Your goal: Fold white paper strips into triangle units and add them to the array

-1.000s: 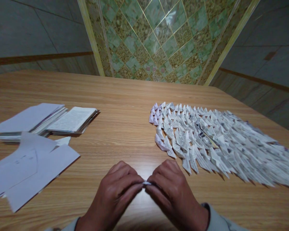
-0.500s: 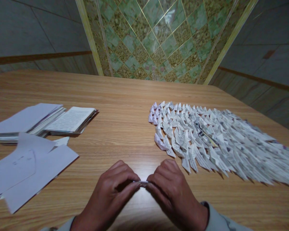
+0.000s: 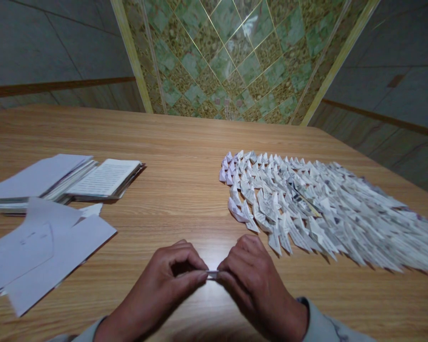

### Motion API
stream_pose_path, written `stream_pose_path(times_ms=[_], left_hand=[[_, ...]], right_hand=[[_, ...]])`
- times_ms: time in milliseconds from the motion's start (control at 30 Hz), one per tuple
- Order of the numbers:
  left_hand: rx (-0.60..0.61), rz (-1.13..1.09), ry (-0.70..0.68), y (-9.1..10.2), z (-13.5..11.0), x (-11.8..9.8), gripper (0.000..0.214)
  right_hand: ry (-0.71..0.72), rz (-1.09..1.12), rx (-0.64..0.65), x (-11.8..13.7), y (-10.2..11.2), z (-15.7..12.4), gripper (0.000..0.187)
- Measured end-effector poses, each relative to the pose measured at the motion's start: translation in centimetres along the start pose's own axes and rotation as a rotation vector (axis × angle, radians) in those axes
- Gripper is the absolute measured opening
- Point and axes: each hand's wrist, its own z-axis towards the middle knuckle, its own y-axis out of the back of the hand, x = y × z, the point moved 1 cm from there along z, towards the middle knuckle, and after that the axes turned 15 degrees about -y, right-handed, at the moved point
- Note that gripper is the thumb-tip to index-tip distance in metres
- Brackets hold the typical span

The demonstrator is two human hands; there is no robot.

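free: bare table (image 3: pixel 185 190) centre | right blocked: folded papers (image 3: pixel 306 204) | left blocked: loose sheets (image 3: pixel 50 247)

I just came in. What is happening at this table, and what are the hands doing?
A person at a wooden table pinches a small piece of paper between both hands. The left hand grips one end and the right hand grips the other, near the front edge of the table. To the right lie many small folded paper pieces, packed together in rows. To the left are loose white sheets and, behind them, stacks of printed paper.
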Motion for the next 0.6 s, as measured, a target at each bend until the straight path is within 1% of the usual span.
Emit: stream_pose_path(times_ms=[67,167,267,400,500,600], left_hand=[[0.002,-0.017,0.024,0.12,0.05,-0.03,0.014],[-0.006,-0.012,0.024,0.3,0.04,-0.03,0.015],[-0.024,-0.003,0.02,0.55,-0.06,-0.01,0.016],[-0.035,0.018,0.015,0.86,-0.1,-0.05,0.018],[-0.023,0.086,-0.027,1.01,0.09,-0.26,0.019],[0.006,0.174,-0.11,1.01,0.31,-0.65,0.015]], right_hand=[[0.006,0.007,-0.004,0.01,-0.01,0.02,0.04],[0.013,0.046,-0.01,-0.05,0.04,0.09,0.039],[-0.013,0.09,-0.029,-0.31,0.21,0.2,0.036],[-0.036,0.088,-0.034,-0.69,0.42,0.29,0.036],[-0.025,0.066,-0.049,-0.85,0.43,0.24,0.039],[-0.021,0.049,-0.05,-0.89,0.35,0.16,0.042]])
